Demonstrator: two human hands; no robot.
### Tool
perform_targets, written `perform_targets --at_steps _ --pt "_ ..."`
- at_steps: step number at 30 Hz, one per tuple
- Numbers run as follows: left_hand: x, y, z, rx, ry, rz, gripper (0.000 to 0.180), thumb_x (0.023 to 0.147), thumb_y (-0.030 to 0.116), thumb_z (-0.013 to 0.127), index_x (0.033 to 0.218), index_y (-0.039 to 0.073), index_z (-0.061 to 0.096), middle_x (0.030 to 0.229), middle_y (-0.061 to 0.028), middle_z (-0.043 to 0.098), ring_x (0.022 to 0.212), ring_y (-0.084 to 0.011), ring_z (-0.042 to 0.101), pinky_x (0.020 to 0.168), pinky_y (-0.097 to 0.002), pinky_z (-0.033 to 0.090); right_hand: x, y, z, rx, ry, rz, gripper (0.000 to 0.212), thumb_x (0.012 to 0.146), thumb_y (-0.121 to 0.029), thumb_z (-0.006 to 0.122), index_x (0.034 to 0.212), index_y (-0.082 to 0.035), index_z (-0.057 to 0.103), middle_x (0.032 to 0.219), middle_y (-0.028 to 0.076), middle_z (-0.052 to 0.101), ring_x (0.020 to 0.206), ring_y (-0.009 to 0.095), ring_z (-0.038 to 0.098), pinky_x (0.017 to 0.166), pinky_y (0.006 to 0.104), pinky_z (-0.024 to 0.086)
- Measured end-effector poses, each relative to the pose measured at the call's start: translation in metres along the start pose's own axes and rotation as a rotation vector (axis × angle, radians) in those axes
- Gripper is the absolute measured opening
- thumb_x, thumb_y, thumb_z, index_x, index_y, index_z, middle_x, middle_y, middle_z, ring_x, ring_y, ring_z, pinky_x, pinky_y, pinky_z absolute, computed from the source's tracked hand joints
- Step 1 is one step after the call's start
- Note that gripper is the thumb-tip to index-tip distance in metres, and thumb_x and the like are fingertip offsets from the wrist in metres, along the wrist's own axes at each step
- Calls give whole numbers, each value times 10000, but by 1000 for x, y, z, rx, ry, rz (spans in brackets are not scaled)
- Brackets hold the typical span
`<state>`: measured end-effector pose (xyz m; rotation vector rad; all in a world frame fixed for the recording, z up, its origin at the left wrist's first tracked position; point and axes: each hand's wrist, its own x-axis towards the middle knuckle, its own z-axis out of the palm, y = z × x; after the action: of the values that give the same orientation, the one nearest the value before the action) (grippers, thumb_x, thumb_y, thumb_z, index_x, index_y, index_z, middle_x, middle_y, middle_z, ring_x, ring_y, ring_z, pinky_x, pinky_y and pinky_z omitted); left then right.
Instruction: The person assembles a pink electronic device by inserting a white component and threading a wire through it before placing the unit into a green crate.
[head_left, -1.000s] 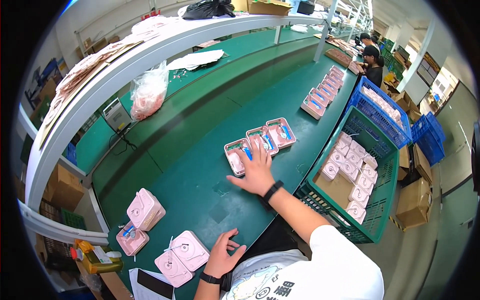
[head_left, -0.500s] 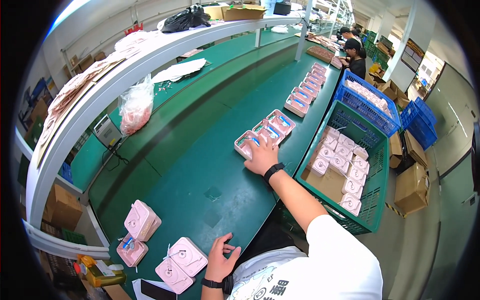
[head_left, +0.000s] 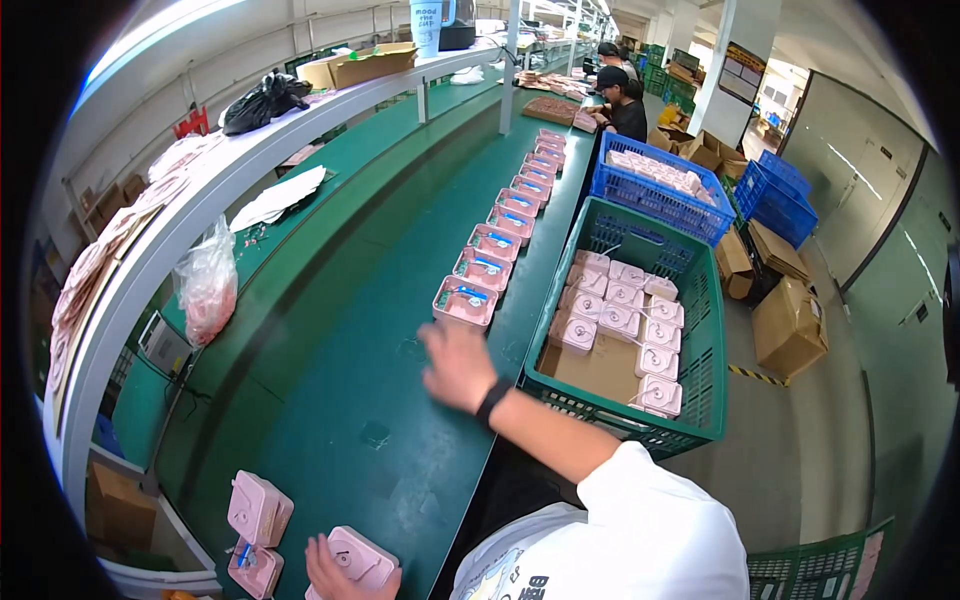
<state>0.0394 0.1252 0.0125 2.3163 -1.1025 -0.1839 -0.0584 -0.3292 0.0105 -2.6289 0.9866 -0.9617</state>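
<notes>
My right hand (head_left: pixel 460 367), slightly blurred, is just short of the nearest open pink box (head_left: pixel 466 303) in a long row on the green table. Its fingers are a little apart, with nothing visible in them. Blue and green parts lie inside that box. At the lower edge, my left hand (head_left: pixel 345 575) rests with spread fingers over pink boxes; the nearer one is mostly hidden. The box beside it (head_left: pixel 360 552) has a round dial-like face. Further left, a closed pink box (head_left: pixel 259 508) stands against an open one (head_left: pixel 256 573) with a blue part inside.
A green crate (head_left: pixel 625 430) on my right holds several finished-looking pink boxes on cardboard. Behind it stands a blue crate (head_left: pixel 715 218) of pink pieces. A white raised shelf (head_left: pixel 200 230) runs along the left, near a plastic bag (head_left: pixel 208 290). Another person (head_left: pixel 628 115) works at the far end.
The view has shifted. The nearest open boxes now join the row ahead, and my right hand has come off them. My left hand has moved from beside the closed boxes onto them.
</notes>
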Motion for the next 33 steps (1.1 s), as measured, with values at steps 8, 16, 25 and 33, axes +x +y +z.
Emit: perform_targets --at_steps 8,16,25,33 --pt "7 5 -1 350 -7 -30 1444 607 514 1123 1818 159 421 1766 -232 521 1608 -498 507 1323 -673 387 -149 -59 14 784 -630 -293 316 1018 -280 845 1298 -144 792 1482 165 701 1480 420 595 1262 534 470" --pt "-2 2 2 468 -11 10 1374 651 549 1099 1802 170 452 1792 -215 500 1627 -479 496 1330 -694 362 -164 -55 32 963 -638 -224 234 1002 -231 865 1213 -146 809 1420 123 740 1461 392 616 1246 527 465" --pt "42 45 23 229 122 100 1143 652 473 1098 1633 122 627 1673 -233 581 1479 -484 567 1252 -628 438 -123 -52 -16 932 -633 -134 334 976 -174 911 1289 -106 814 1369 133 760 1282 327 722 1057 440 590" --pt "32 73 39 81 56 -24 1389 646 491 1101 1809 129 435 1646 -205 604 1562 -427 551 1335 -707 324 -106 -91 -7 840 -824 -121 408 977 -215 942 1343 -94 809 1484 156 691 1269 295 706 997 396 611"
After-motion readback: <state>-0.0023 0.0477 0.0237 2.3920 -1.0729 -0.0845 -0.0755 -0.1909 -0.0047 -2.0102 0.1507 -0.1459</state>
